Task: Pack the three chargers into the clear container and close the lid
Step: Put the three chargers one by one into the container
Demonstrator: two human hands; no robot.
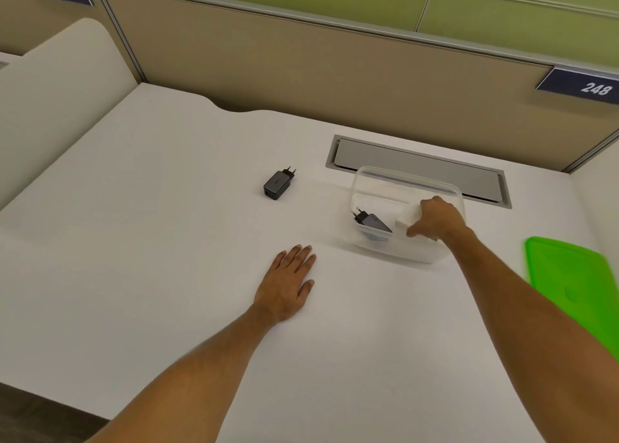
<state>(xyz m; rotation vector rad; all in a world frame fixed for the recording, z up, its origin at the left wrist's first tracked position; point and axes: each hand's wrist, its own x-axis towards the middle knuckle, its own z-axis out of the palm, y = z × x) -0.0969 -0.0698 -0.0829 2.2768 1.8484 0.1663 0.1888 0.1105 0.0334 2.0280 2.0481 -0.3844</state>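
Boxy white charger [411, 217] in clear tub [375, 181]

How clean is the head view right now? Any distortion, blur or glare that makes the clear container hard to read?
Head view: wide-angle bowing curves the partition top; lighting even and soft, shadows faint; no strong glare, yet the clear container nearly vanishes against the white desk; slight softness around the right hand holding a white charger; left hand and black charger sharp.

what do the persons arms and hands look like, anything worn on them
Both arms are bare as far as the view shows: no sleeves are visible. The left hand and right hand wear no gloves, and no rings, watch or wristbands can be seen.
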